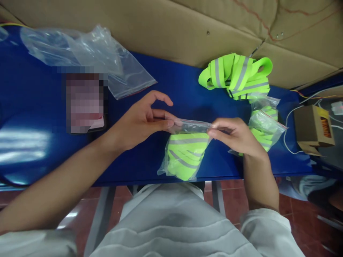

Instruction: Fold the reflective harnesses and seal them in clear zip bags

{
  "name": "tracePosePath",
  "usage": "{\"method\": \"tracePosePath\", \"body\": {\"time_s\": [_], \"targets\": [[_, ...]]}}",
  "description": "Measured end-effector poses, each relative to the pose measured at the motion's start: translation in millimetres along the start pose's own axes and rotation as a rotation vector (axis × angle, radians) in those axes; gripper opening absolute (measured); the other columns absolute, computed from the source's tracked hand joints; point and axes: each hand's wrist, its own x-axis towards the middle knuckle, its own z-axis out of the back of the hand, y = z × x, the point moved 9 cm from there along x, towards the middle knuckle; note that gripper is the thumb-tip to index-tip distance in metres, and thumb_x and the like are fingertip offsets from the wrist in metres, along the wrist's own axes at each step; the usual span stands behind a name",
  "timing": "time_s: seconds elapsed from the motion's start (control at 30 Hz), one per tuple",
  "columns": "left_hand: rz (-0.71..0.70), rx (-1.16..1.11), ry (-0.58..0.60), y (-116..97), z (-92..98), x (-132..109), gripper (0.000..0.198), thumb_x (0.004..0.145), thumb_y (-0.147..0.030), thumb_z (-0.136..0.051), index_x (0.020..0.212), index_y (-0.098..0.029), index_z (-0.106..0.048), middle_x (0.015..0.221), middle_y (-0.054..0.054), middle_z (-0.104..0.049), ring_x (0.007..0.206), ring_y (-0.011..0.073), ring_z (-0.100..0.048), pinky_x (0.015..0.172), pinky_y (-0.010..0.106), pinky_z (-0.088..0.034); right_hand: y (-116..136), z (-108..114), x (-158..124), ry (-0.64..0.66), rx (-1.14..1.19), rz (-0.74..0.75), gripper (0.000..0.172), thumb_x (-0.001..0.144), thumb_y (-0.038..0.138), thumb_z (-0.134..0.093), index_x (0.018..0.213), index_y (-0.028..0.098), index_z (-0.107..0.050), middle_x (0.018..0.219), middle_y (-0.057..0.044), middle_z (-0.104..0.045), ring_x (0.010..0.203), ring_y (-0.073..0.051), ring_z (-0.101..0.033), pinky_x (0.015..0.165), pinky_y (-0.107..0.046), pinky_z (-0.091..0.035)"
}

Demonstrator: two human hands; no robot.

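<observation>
A clear zip bag [184, 157] with a folded neon-yellow reflective strap inside hangs between my hands at the table's front edge. My left hand [144, 119] pinches the top left corner of the bag between thumb and a finger, its index finger lifted away. At the opposite top corner, my right hand [230, 134] grips the zip edge between thumb and fingers. Beyond the right hand lies a loose pile of neon-yellow reflective straps [238, 76]. Filled zip bags [268, 128] lie beside that hand, partly hidden by it.
Empty clear plastic bags [99, 53] lie at the back left of the blue table [174, 92]. A phone-like object [85, 103], blurred out, rests in front of them. An open cardboard box [313, 126] and white cables stand at the right. A tan padded panel [171, 32] borders the back.
</observation>
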Motion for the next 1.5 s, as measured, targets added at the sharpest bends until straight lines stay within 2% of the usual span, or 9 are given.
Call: {"method": "tracePosePath", "body": {"time_s": [0.1,0.17,0.3,0.47,0.6,0.73,0.83,1.1,1.5], "targets": [[0.018,-0.049,-0.081,2.8,3.8,-0.6,0.049,0.081,-0.024,-0.089,0.117,-0.024,-0.056,0.096,0.001,-0.081,0.087,0.0172,-0.078,0.085,0.028,-0.061,-3.9,4.5,-1.1,-0.140,0.094,-0.017,0.021,0.094,0.039,-0.080,0.087,0.020,-0.073,0.078,0.000,-0.071,0.070,-0.012,-0.066,0.066,-0.023,-0.053],[0.072,-0.084,-0.129,11.3,3.9,-0.5,0.045,0.080,-0.030,-0.090,0.115,-0.021,-0.063,0.098,0.002,-0.081,0.089,0.0169,-0.077,0.086,0.028,-0.062,-9.7,2.8,-0.7,-0.171,0.178,-0.046,0.023,0.091,0.040,-0.083,0.101,0.022,-0.071,0.078,0.001,-0.070,0.069,-0.012,-0.066,0.066,-0.025,-0.055],[0.109,0.017,-0.103,23.2,-5.9,0.2,0.035,0.085,-0.047,-0.086,0.102,-0.017,-0.079,0.102,0.005,-0.081,0.099,0.0198,-0.075,0.094,0.030,-0.059,-22.0,1.9,0.7,-0.193,0.323,-0.156,0.051,0.082,0.041,-0.091,0.123,0.026,-0.064,0.074,0.005,-0.069,0.066,-0.013,-0.068,0.065,-0.027,-0.058],[-0.019,0.168,-0.209,11.4,1.9,-2.9,0.032,0.086,-0.050,-0.084,0.102,-0.022,-0.084,0.104,0.004,-0.082,0.102,0.0220,-0.074,0.096,0.031,-0.058,-35.9,-3.2,2.3,-0.120,0.482,-0.298,0.036,0.087,0.049,-0.086,0.099,0.018,-0.072,0.080,-0.004,-0.078,0.069,-0.015,-0.075,0.061,-0.025,-0.062],[-0.058,0.225,-0.249,3.4,7.9,-3.9,0.026,0.090,-0.047,-0.080,0.102,-0.024,-0.086,0.108,0.003,-0.083,0.107,0.0225,-0.074,0.103,0.031,-0.057,-34.9,7.5,2.9,-0.241,0.442,-0.210,0.029,0.090,0.043,-0.085,0.083,0.018,-0.071,0.078,-0.003,-0.078,0.066,-0.013,-0.074,0.054,-0.021,-0.057],[-0.077,0.206,-0.255,1.0,8.1,-4.9,0.021,0.095,-0.043,-0.076,0.105,-0.027,-0.086,0.112,0.002,-0.083,0.107,0.0208,-0.075,0.102,0.029,-0.057,-24.8,14.1,1.9,-0.329,0.327,-0.088,0.026,0.091,0.039,-0.084,0.081,0.019,-0.070,0.069,0.000,-0.074,0.062,-0.010,-0.069,0.057,-0.020,-0.053],[-0.106,0.281,-0.257,-4.0,4.9,-7.7,0.024,0.096,-0.045,-0.074,0.104,-0.026,-0.086,0.110,0.002,-0.083,0.106,0.0215,-0.075,0.101,0.030,-0.058,-21.5,13.3,2.8,-0.322,0.274,-0.063,0.028,0.091,0.043,-0.084,0.082,0.019,-0.070,0.071,0.000,-0.074,0.062,-0.010,-0.066,0.059,-0.022,-0.053],[-0.134,0.429,-0.246,-13.1,-0.2,-13.1,0.031,0.097,-0.050,-0.071,0.108,-0.025,-0.084,0.108,0.002,-0.083,0.105,0.0227,-0.075,0.100,0.031,-0.058,-26.7,12.5,3.9,-0.332,0.278,-0.079,0.028,0.087,0.043,-0.086,0.082,0.020,-0.070,0.068,0.003,-0.067,0.057,-0.008,-0.059,0.055,-0.020,-0.050],[-0.131,0.386,-0.187,-12.3,-8.8,-11.2,0.027,0.096,-0.049,-0.072,0.102,-0.025,-0.084,0.103,0.002,-0.082,0.099,0.0221,-0.074,0.091,0.030,-0.058,-27.5,1.7,6.1,-0.284,0.249,-0.151,0.041,0.084,0.058,-0.085,0.083,0.020,-0.069,0.067,0.002,-0.062,0.060,-0.011,-0.055,0.058,-0.025,-0.044]]}}
